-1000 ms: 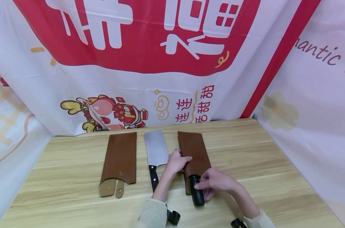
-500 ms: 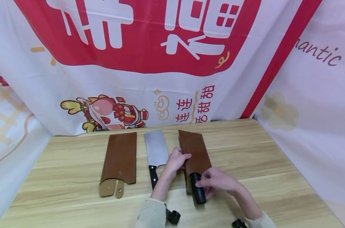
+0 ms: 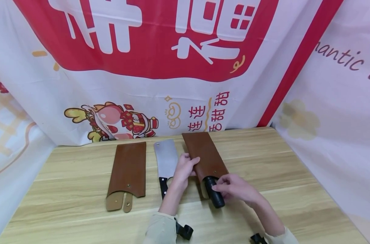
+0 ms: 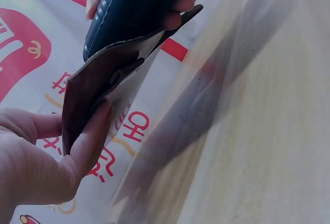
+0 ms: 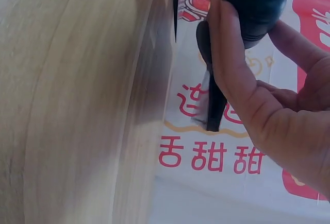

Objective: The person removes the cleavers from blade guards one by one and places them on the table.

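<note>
A brown leather knife sheath (image 3: 203, 149) tilts over the table at the right, raised off the wood in both wrist views. My left hand (image 3: 185, 167) pinches its left edge, thumb on top; in the left wrist view the fingers (image 4: 93, 136) grip beside the sheath's open mouth (image 4: 103, 74). From that mouth sticks a rounded black knife handle (image 3: 214, 193), its blade hidden inside the leather. My right hand (image 3: 236, 189) holds this handle between thumb and fingers, and in the right wrist view the handle's round end (image 5: 258, 2) shows between them.
A cleaver (image 3: 166, 157) with a riveted black handle lies just left of my left hand, its handle partly behind my forearm. Farther left lies a second brown sheath (image 3: 128, 166) with its strap undone. A printed cloth backdrop (image 3: 136, 84) stands along the table's (image 3: 81, 210) back edge.
Both hands have lifted the sheath and knife together, up and slightly left, with the sheath's far end nearer the backdrop. The handle has swung to a steeper slant. Cleaver and other sheath stay put.
</note>
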Demonstrator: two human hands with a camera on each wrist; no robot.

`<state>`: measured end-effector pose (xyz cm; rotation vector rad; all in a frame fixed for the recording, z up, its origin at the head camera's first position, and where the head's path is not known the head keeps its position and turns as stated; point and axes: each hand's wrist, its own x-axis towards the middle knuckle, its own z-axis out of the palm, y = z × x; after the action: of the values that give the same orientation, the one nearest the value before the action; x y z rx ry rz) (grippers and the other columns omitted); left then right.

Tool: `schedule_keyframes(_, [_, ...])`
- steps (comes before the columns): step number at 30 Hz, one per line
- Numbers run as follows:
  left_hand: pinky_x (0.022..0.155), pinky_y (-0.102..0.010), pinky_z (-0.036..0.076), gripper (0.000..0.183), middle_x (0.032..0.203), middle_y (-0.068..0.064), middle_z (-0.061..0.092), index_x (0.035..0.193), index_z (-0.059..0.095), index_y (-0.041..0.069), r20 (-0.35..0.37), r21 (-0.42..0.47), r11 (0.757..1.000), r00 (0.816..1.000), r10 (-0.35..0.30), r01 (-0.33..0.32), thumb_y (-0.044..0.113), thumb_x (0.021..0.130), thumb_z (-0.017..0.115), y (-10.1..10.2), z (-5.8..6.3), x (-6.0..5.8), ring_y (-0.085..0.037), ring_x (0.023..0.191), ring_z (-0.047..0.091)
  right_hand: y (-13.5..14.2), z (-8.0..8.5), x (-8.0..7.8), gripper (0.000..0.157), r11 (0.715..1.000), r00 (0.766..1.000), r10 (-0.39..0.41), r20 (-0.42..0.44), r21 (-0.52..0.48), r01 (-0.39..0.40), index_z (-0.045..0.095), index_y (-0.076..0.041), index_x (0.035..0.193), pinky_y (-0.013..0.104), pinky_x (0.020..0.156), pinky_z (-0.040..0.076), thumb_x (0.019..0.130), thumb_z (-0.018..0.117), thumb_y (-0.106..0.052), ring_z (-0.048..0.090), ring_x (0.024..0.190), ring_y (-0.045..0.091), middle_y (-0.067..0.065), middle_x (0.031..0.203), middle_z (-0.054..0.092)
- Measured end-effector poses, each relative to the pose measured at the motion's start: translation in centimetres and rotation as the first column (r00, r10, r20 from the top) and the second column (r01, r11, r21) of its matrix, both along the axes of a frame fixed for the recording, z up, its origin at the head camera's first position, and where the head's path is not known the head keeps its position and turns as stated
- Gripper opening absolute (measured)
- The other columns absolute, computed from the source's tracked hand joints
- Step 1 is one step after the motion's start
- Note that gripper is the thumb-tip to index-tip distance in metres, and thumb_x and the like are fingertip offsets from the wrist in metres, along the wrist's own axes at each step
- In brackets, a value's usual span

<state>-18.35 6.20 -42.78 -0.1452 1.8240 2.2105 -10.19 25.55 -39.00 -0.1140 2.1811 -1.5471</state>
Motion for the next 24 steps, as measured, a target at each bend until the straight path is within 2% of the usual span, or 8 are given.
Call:
schedule_keyframes(5, [0.061,-0.028,0.056,0.038,0.13,-0.03,0.062,0.131,0.044,-0.007,0.023,0.074,0.996,0.998,0.053,-0.054,0.007,0.101,0.063,-0.4,0.7,-0.1,-0.031,0.097,0.071,0.1,0.0,-0.3,0.03,0.999,1.0,-0.007,-0.012,-0.05,0.006,0.065,0.011,0.106,0.036,0.073,0.06,0.099,0.069,-0.018,0.068,0.08,0.02,0.009,0.09,0.07])
schedule_keyframes(10, [0.065,-0.029,0.057,0.043,0.135,-0.028,0.059,0.136,0.042,-0.006,0.027,0.129,0.989,0.997,0.067,-0.07,0.005,0.1,0.063,-0.9,1.4,-0.1,-0.027,0.098,0.069,0.1,0.0,-0.3,0.033,0.994,1.0,-0.008,0.011,-0.105,0.009,0.064,0.01,0.109,0.033,0.072,0.058,0.102,0.066,-0.022,0.066,0.08,0.017,0.007,0.09,0.068])
schedule_keyframes(17, [0.068,-0.032,0.056,0.049,0.139,-0.025,0.056,0.143,0.041,-0.004,0.008,0.197,0.979,0.999,0.044,-0.044,0.003,0.099,0.062,-1.7,2.4,0.0,-0.026,0.1,0.067,-0.1,0.1,-0.2,0.027,0.975,0.998,-0.026,0.062,-0.221,0.039,0.063,-0.001,0.1,0.026,0.071,0.055,0.106,0.06,-0.027,0.062,0.081,0.012,0.004,0.09,0.065])
schedule_keyframes(24, [0.075,-0.035,0.057,0.049,0.138,-0.024,0.057,0.144,0.043,-0.002,0.014,0.208,0.978,1.0,0.019,-0.022,0.003,0.099,0.061,-2.2,2.5,0.1,-0.028,0.104,0.066,-0.4,-0.1,-0.1,0.02,0.954,0.996,-0.005,0.092,-0.299,0.033,0.064,-0.001,0.102,0.026,0.072,0.055,0.105,0.059,-0.021,0.064,0.082,0.012,0.004,0.092,0.066])
